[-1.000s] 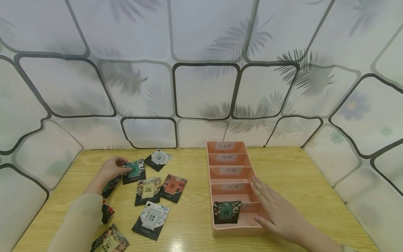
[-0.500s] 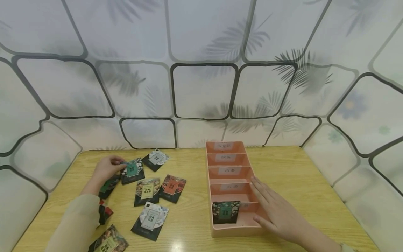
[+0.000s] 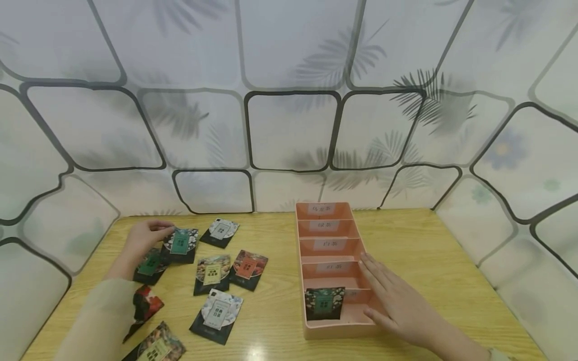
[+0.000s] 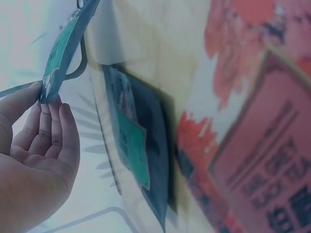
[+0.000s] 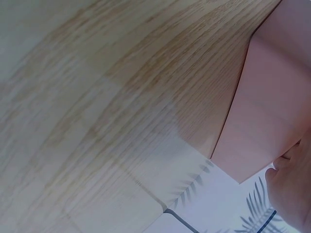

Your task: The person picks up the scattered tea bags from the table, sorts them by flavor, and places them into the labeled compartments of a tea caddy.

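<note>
My left hand pinches a green-labelled tea sachet by its upper left edge between thumb and fingers. In the left wrist view this sachet hangs tilted above the table. A second green-labelled sachet lies just below the hand, partly overlapped by the held one. My right hand rests with straight fingers along the right wall of a pink divided box, thumb over the rim near the front. One green-labelled sachet stands in the box's front compartment; the compartments behind carry white labels.
Several sachets lie on the wooden table: a white one at the back, yellow and red ones, another white one, a red one and a yellow one near the left sleeve. A patterned cloth hangs behind.
My left hand has moved left with the pinched green sachet, drawing it away from the white one and uncovering more of the green and red sachets below. My right hand stays at the box.
</note>
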Demonstrator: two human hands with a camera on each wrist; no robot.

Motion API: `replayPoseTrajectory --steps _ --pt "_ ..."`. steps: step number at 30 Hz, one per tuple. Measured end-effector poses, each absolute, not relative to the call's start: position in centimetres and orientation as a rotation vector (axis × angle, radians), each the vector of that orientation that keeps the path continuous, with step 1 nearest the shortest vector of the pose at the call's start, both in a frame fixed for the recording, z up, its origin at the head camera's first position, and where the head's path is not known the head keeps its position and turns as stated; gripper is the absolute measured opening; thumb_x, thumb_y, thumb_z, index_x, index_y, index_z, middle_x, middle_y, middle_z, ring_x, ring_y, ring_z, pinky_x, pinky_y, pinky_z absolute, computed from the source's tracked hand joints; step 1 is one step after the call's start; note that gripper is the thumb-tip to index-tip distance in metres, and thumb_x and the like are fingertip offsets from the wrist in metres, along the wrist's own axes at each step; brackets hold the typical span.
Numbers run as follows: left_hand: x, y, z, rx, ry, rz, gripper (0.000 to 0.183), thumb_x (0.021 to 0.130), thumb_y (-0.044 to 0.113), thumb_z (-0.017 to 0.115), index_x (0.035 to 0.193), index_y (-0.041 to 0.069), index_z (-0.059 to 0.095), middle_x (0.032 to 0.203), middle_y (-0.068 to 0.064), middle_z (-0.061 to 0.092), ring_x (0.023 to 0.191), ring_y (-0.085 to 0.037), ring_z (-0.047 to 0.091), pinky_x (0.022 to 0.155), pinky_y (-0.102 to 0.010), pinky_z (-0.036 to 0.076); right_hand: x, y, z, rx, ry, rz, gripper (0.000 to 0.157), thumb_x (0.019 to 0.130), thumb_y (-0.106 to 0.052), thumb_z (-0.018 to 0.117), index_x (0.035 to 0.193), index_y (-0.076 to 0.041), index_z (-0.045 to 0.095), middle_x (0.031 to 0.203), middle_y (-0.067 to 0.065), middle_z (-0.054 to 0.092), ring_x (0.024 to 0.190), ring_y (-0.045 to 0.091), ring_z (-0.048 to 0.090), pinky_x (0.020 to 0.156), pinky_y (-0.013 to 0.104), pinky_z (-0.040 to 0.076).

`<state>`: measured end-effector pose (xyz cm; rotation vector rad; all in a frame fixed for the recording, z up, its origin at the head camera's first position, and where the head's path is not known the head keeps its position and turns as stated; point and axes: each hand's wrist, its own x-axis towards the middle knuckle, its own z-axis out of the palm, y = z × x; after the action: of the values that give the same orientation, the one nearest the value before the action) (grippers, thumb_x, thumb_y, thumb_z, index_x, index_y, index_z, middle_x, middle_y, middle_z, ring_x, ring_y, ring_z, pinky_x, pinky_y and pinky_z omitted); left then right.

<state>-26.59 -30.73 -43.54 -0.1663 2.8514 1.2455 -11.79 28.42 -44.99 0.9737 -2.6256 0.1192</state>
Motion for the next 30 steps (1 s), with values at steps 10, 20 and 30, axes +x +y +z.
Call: replayPoseTrajectory --steps 10,20,30 --pt "-26.4 -30.3 -41.8 -0.113 2.881 1.342 0.045 0.109 0.024 0.061 0.133 -0.014 0.063 0.129 -0.034 0.066 0.097 -0.019 0.069 0.1 -0.056 0.057 -11.9 28.5 -45.0 0.989 -2.614 0.127 0.09 0.096 -0.043 0.073 0.163 0.002 0.034 0.168 0.023 0.039 0.167 0.013 0.009 0.131 0.015 -0.003" --pt "-25.5 -27.5 -39.1 -0.066 2.911 1.43 0.047 0.109 0.034 0.062 0.134 -0.005 0.066 0.118 -0.016 0.072 0.097 -0.003 0.059 0.1 -0.053 0.054 -12.0 28.5 -44.7 0.998 -2.603 0.107 0.087 0.101 -0.048 0.066 0.165 0.001 0.032 0.169 0.023 0.038 0.167 0.014 0.009 0.131 0.016 -0.002" --pt "-24.6 -23.7 -36.6 0.061 2.816 1.626 0.04 0.108 0.029 0.065 0.132 -0.004 0.067 0.096 0.018 0.062 0.091 0.005 0.057 0.093 -0.029 0.049 -11.8 28.5 -44.8 1.003 -2.605 0.122 0.086 0.103 -0.048 0.064 0.165 0.002 0.031 0.17 0.023 0.036 0.168 0.016 0.009 0.132 0.016 -0.002"
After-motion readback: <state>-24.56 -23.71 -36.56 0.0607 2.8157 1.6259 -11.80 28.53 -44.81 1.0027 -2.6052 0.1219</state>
